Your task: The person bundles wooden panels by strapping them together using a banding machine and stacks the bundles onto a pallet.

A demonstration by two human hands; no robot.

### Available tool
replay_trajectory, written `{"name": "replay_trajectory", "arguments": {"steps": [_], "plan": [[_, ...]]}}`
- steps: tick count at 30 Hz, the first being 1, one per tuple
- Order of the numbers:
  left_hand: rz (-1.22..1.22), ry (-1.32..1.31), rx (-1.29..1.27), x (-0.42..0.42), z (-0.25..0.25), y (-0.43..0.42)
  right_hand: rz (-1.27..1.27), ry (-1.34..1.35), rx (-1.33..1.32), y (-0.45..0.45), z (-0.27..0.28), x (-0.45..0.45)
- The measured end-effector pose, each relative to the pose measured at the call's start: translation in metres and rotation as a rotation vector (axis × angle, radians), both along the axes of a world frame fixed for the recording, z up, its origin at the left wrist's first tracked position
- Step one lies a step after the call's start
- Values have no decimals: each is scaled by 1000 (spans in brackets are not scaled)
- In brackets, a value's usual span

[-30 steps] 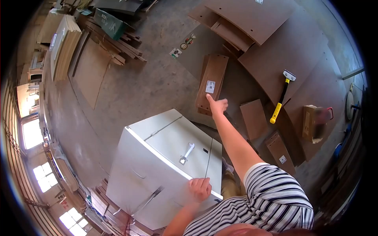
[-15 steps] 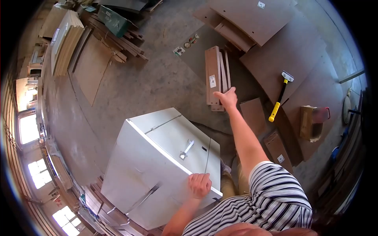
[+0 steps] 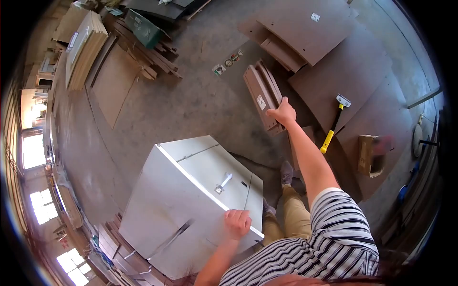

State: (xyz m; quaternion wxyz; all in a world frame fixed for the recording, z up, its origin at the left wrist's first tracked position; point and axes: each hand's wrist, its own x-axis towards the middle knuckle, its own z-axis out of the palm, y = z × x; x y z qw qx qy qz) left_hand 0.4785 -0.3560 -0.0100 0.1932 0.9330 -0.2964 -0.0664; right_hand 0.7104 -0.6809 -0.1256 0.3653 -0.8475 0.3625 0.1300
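Note:
My right hand (image 3: 282, 112) grips the near end of a bundle of narrow brown boards (image 3: 260, 90), one with a white label. The boards lie at a slant beside a stack of larger brown panels. My left hand (image 3: 237, 224) is closed over the near edge of a white cabinet (image 3: 167, 209), its fingers curled on the rim. A silver handle (image 3: 223, 183) lies across the cabinet's upper face. The underside of my right-hand grip is hidden.
To my right lie large brown panels (image 3: 329, 28), a scraper with a yellow grip (image 3: 327, 142) and an open cardboard box (image 3: 365, 155). Stacked boards (image 3: 88, 50), wood strips and a green box (image 3: 141, 28) stand at the far left. My foot (image 3: 286, 172) is beside the cabinet.
The brown boards in my right hand have turned, their near end swinging to the right. My foot and trouser leg have come into fuller view. My left hand stays on the cabinet edge.

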Motion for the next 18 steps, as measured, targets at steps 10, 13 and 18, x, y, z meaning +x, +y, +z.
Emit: {"name": "replay_trajectory", "arguments": {"steps": [10,13,18], "plan": [[106,139,5,1,14,-1,-99,-247,1151,21,150,-163],[346,874,-964,9,10,5,-55,-132,1337,48,191,-209],[503,1306,-1253,0,113,9,283,-198,1270,110,232,-257]]}}
